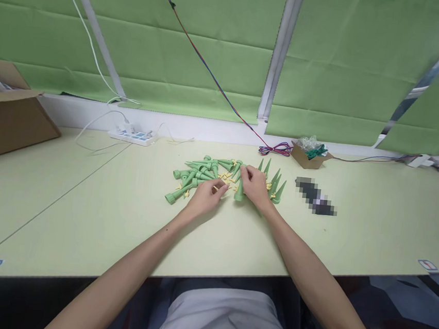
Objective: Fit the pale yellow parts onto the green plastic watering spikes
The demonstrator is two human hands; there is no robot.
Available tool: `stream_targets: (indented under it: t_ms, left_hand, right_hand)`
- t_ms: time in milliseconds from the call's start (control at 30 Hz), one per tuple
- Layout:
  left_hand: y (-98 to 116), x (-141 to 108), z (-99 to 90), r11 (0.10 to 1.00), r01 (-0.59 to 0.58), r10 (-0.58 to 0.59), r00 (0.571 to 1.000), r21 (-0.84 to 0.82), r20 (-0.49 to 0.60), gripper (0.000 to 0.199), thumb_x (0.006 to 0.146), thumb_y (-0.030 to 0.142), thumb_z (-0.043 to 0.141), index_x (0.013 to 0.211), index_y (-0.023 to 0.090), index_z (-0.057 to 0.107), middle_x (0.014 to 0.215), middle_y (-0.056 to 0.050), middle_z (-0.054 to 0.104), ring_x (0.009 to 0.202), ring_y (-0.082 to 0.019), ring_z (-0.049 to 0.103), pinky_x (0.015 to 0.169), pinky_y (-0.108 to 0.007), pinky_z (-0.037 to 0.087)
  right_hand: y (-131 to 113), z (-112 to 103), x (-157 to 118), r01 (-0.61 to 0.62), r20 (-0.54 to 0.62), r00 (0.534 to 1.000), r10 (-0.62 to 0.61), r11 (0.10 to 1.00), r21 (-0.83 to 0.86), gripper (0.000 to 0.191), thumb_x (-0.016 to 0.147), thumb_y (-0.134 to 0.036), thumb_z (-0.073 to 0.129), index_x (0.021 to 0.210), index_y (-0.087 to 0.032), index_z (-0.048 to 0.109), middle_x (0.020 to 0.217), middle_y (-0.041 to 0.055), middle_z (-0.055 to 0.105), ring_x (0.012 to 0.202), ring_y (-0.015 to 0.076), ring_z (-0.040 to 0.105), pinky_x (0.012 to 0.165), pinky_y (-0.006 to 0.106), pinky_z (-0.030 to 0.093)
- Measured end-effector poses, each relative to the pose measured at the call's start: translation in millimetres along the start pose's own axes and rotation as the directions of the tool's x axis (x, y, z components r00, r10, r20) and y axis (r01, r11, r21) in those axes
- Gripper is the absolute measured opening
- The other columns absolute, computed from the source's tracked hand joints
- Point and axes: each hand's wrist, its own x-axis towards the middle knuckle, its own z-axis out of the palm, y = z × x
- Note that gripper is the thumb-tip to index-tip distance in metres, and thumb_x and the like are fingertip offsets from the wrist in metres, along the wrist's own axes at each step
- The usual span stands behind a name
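My right hand (255,184) pinches a green plastic watering spike (239,193), its wide cup end down toward the table. My left hand (209,195) is closed at the fingertips on a small yellow valve piece (228,186), just left of that spike. Loose green spikes (187,176) lie in a heap beyond and left of my left hand. Small yellow pieces (226,175) are scattered between the hands. Several green spikes (275,183) stand with points up to the right of my right hand, some with yellow pieces on them. My right hand partly hides this group.
A pixelated dark object (315,196) lies on the right. Farther back are a small cardboard box (308,160), a coil of wire (275,148) and a white power strip (132,135). A large cardboard box (13,124) stands at far left. Green blinds (197,69) hang behind the table (101,215).
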Motion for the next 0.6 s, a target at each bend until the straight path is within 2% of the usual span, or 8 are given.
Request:
stream_targets:
  t_ms: [100, 233, 367, 600]
  left_hand:
    - [-4.5, 1.6, -0.6, 0.992, -0.042, 0.046, 0.999, 0.120, -0.026, 0.030, 0.089, 0.044, 0.055, 0.082, 0.019, 0.069, 0.082, -0.006, 0.072, 0.065, -0.019, 0.060, 0.063, -0.031, 0.043]
    - [-7.3, 2.2, -0.4, 0.970, -0.078, 0.078, 0.997, 0.231, 0.006, 0.026, 0.089, 0.038, 0.053, 0.083, 0.019, 0.070, 0.080, -0.007, 0.072, 0.069, -0.021, 0.059, 0.066, -0.033, 0.042]
    - [-8.4, 1.8, -0.2, 0.954, -0.125, 0.118, 0.992, 0.274, 0.042, 0.023, 0.090, 0.033, 0.052, 0.082, 0.020, 0.069, 0.079, -0.006, 0.071, 0.067, -0.021, 0.058, 0.066, -0.033, 0.041]
    - [-8.2, 1.7, -0.7, 0.941, -0.123, 0.113, 0.992, 0.315, 0.052, 0.023, 0.091, 0.032, 0.051, 0.083, 0.020, 0.068, 0.078, -0.005, 0.070, 0.068, -0.021, 0.058, 0.065, -0.032, 0.040]
  right_hand:
    - [3.1, -1.6, 1.3, 0.015, 0.088, 0.996, -0.004, 0.991, -0.130, 0.044, 0.098, -0.035, 0.045, 0.057, -0.023, 0.036, 0.053, -0.0011, 0.043, 0.053, 0.0146, 0.036, 0.058, 0.030, 0.028]
    - [7.2, -1.7, 2.2, 0.048, 0.193, 0.981, 0.010, 0.955, -0.294, 0.040, 0.099, -0.031, 0.045, 0.060, -0.022, 0.049, 0.060, 0.0041, 0.056, 0.057, 0.0177, 0.047, 0.061, 0.031, 0.030]
    - [7.2, -5.2, 1.9, 0.029, 0.245, 0.966, 0.079, 0.912, -0.409, 0.037, 0.101, -0.030, 0.044, 0.068, -0.020, 0.058, 0.070, 0.0094, 0.063, 0.067, 0.0211, 0.057, 0.063, 0.031, 0.032]
    - [1.6, -7.9, -1.3, 0.003, 0.289, 0.935, 0.206, 0.810, -0.587, 0.026, 0.100, -0.032, 0.047, 0.093, -0.017, 0.066, 0.091, 0.0170, 0.069, 0.086, 0.0280, 0.065, 0.070, 0.034, 0.039]
